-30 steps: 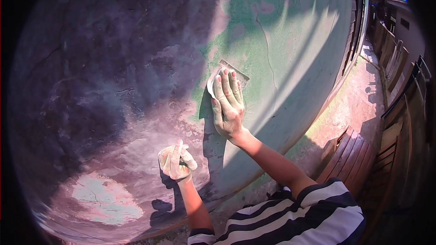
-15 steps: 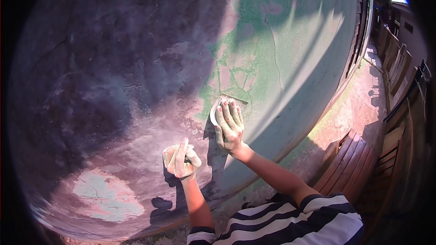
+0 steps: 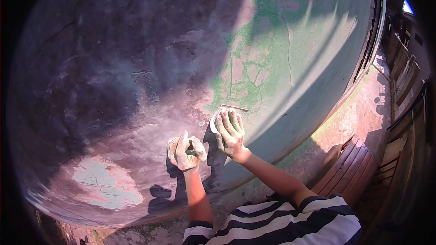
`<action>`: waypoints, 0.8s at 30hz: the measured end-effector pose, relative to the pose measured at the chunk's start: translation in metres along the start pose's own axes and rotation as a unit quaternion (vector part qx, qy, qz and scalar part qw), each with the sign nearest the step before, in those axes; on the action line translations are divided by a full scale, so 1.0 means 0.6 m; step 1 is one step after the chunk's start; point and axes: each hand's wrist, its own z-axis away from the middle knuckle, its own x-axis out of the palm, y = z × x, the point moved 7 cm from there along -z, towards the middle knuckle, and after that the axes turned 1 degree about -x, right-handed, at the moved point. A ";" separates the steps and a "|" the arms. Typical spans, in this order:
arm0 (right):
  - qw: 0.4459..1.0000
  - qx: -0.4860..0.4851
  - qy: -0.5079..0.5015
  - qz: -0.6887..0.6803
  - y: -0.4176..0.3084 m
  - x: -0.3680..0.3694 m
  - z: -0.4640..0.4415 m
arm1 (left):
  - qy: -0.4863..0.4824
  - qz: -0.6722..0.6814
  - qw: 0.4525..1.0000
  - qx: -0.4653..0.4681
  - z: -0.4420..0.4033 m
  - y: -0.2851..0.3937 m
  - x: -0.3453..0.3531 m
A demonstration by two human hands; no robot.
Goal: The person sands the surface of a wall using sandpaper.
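Note:
My right hand (image 3: 232, 136) lies with its fingers stretched over a thin, pale sheet that looks like sandpaper (image 3: 213, 124), pressing it to the wall. The sheet's left side curls up, and its straight top edge shows above my fingertips. Pale dust coats both hands. To the left and slightly lower is my left hand (image 3: 185, 150), close to the wall, one finger pointing up and the others bent. A gap shows between its fingers, and I see nothing held. The wall (image 3: 254, 72) has worn green paint and cracks around the sheet.
Dark, bare plaster (image 3: 104, 54) covers the wall's left part, with a pale green patch (image 3: 106, 183) low down. A slatted wooden bench (image 3: 343, 165) stands at the right. Beyond it a sunlit path (image 3: 349, 109) runs past wooden boards (image 3: 406, 75).
My right hand and the sheet have slid down over the painted wall. My left hand has shifted slightly right, and its fingers have parted a little. The view has tilted slightly.

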 end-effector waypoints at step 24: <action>0.984 0.082 0.149 -0.045 0.114 -0.124 -0.243 | -0.117 0.038 0.962 0.245 -0.265 0.107 0.108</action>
